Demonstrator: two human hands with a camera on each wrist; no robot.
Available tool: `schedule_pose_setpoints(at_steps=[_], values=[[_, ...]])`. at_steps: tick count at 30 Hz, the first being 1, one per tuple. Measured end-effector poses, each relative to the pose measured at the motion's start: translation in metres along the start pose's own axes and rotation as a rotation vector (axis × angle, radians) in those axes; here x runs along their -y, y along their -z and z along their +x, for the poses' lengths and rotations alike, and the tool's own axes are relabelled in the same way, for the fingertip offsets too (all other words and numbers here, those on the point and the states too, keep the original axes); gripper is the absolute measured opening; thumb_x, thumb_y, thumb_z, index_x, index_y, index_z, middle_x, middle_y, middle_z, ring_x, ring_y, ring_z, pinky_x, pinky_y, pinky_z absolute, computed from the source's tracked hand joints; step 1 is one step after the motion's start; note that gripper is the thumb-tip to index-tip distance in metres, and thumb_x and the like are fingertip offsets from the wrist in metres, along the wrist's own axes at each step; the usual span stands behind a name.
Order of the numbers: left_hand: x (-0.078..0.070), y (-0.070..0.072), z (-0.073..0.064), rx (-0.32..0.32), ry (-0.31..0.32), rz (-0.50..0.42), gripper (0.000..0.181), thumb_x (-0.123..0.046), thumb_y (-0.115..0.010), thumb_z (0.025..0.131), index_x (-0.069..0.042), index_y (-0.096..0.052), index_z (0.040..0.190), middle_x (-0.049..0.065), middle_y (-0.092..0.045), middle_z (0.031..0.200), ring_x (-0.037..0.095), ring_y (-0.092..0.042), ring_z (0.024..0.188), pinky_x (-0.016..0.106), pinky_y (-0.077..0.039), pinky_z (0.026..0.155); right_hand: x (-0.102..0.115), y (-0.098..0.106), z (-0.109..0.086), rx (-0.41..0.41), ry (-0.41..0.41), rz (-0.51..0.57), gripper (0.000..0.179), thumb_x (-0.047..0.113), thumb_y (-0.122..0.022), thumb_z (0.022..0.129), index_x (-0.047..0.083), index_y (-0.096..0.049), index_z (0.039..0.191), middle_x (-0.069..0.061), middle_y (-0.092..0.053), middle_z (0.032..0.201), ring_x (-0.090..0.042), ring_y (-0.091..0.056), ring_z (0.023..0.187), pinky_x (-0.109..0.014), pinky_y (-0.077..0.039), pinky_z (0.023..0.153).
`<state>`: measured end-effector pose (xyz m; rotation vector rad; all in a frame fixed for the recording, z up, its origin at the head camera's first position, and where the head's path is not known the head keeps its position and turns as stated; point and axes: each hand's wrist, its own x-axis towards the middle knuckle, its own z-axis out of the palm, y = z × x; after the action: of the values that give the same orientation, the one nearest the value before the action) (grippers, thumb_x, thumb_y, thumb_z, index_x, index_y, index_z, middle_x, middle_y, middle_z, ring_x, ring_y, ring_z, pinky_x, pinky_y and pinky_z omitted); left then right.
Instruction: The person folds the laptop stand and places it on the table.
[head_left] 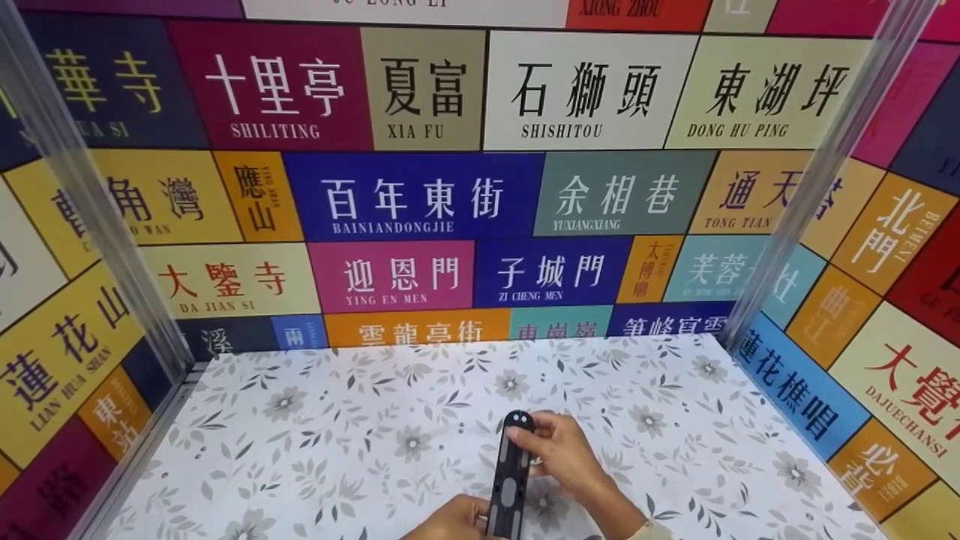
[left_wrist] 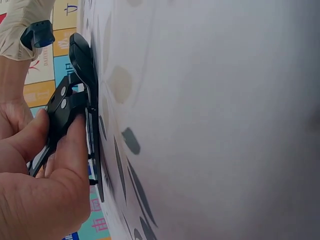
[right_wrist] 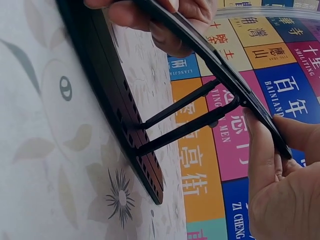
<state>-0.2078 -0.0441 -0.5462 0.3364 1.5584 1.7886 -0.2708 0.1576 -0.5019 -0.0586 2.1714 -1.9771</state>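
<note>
A black foldable laptop stand [head_left: 510,480] stands on the table, its long side running away from me. In the right wrist view its upper bar [right_wrist: 210,55] is raised at a slant over the slotted base [right_wrist: 131,115], with thin struts [right_wrist: 187,122] between them. My left hand [head_left: 454,521] grips the near end. Its thumb and fingers pinch the hinged part with round rivets, as the left wrist view shows. At the far end, my right hand [head_left: 562,450] pinches the rounded tip of the upper bar between thumb and fingers.
The table has a white flowered cover [head_left: 337,420]. Walls of colourful sign panels [head_left: 412,195] rise behind it and on both sides. Clear upright posts [head_left: 795,195] stand at the table's back corners.
</note>
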Motion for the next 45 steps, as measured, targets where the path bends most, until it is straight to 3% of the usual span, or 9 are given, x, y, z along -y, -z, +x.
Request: schedule_pose_setpoints(at_steps=[9, 18, 28, 36, 45], values=[[-0.005, 0.000, -0.003, 0.007, 0.010, 0.011, 0.023, -0.005, -0.070, 0.076, 0.005, -0.067, 0.097, 0.004, -0.069, 0.070, 0.010, -0.065, 0.063, 0.024, -0.054, 0.060, 0.000, -0.001, -0.004, -0.051, -0.018, -0.022, 0.040, 0.034, -0.074, 0.079, 0.007, -0.066, 0.106, -0.005, -0.067, 0.081, -0.016, -0.065, 0.073, -0.036, -0.056, 0.057], [-0.005, 0.000, -0.004, 0.011, 0.004, 0.009, 0.022, -0.002, -0.069, 0.076, 0.005, -0.068, 0.096, 0.006, -0.069, 0.072, 0.010, -0.065, 0.063, 0.024, -0.053, 0.059, 0.021, -0.009, -0.026, -0.116, 0.022, -0.050, 0.033, 0.026, -0.072, 0.081, 0.001, -0.066, 0.102, -0.009, -0.066, 0.080, -0.019, -0.066, 0.070, -0.044, -0.056, 0.058], [-0.005, 0.002, -0.003, -0.022, -0.007, 0.063, 0.021, -0.004, -0.069, 0.074, 0.003, -0.070, 0.093, 0.006, -0.068, 0.068, 0.011, -0.064, 0.059, 0.024, -0.053, 0.056, -0.006, -0.007, -0.015, -0.206, 0.042, -0.077, 0.040, 0.037, -0.074, 0.078, 0.009, -0.067, 0.106, -0.007, -0.064, 0.084, -0.018, -0.065, 0.071, -0.041, -0.056, 0.055], [-0.004, 0.000, -0.001, -0.041, -0.015, 0.102, 0.022, 0.001, -0.069, 0.068, -0.001, -0.072, 0.089, 0.012, -0.070, 0.071, 0.011, -0.063, 0.056, 0.025, -0.053, 0.053, -0.007, -0.009, -0.021, -0.298, 0.036, -0.112, 0.045, 0.044, -0.076, 0.073, 0.010, -0.067, 0.101, -0.007, -0.064, 0.083, -0.016, -0.063, 0.065, -0.039, -0.055, 0.052], [-0.007, 0.009, -0.002, 0.012, 0.017, 0.124, 0.019, 0.001, -0.065, 0.078, 0.002, -0.070, 0.096, 0.008, -0.069, 0.073, 0.011, -0.064, 0.062, 0.024, -0.052, 0.058, -0.007, -0.012, -0.026, -0.363, 0.028, -0.105, 0.041, 0.041, -0.076, 0.074, 0.010, -0.066, 0.101, -0.008, -0.065, 0.084, -0.016, -0.062, 0.064, -0.030, -0.051, 0.046]])
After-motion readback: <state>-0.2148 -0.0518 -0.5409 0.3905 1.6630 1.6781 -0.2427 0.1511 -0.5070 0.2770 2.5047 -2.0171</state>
